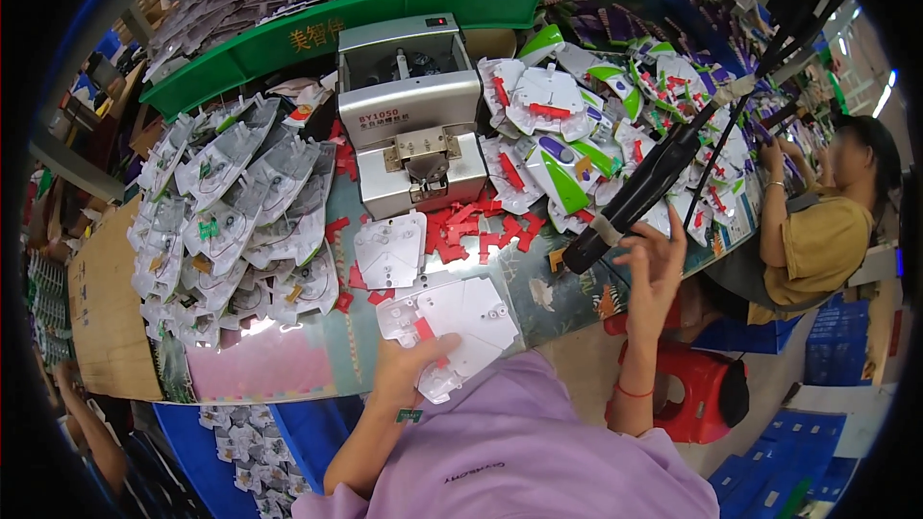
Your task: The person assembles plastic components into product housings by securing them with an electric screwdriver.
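My left hand (418, 362) grips a flat white plastic panel (473, 319) at the table's front edge, the thumb lying on its face. A red plastic piece (423, 329) sits on that panel, close to the thumb. My right hand (652, 274) is raised on the right, fingers apart, holding nothing that I can see. Just above and left of it hangs a black pen-shaped power tool (630, 194), likely an electric screwdriver, tilted with its lower end toward the table. Another white panel (391, 250) lies flat beyond the held one, with loose red pieces (471, 231) scattered beside it.
A silver screw feeder (411, 106) stands at the table's middle. White housings with wires (226, 211) are heaped left; white, green and purple shells (567, 135) pile right. Behind runs a green bin (231, 53). A co-worker (817, 231) sits right, near a red stool (692, 399).
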`<action>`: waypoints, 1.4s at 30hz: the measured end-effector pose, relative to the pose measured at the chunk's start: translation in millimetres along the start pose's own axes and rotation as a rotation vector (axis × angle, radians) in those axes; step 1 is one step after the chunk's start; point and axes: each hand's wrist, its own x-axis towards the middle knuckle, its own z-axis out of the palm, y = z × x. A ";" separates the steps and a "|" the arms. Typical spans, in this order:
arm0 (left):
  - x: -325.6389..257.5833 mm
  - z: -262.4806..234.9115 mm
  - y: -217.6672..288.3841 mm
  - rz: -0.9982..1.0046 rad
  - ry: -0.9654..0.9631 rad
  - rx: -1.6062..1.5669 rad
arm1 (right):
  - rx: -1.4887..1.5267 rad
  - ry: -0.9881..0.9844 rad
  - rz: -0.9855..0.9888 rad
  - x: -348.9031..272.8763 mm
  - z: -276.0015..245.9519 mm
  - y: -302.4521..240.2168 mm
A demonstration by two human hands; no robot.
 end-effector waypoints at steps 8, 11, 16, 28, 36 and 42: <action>-6.2 -11.0 -4.9 -0.065 0.014 -0.084 | 0.265 0.042 0.120 3.7 46.5 12.9; -1.9 -17.9 -4.7 -0.044 0.020 -0.071 | 1.003 -0.145 0.372 3.6 60.8 -14.3; 1.0 -20.7 -0.4 0.054 0.056 -0.054 | 0.903 -0.488 0.379 16.2 99.2 -33.0; 11.8 -26.8 10.6 0.202 0.152 -0.025 | 0.690 -0.507 -0.327 60.6 187.4 -54.7; 15.7 -32.6 15.0 0.200 0.188 0.013 | 0.544 -0.473 -0.315 54.6 202.2 -52.0; 18.4 -29.2 15.4 0.186 0.222 0.031 | 0.648 -0.754 -0.033 35.4 178.3 -69.3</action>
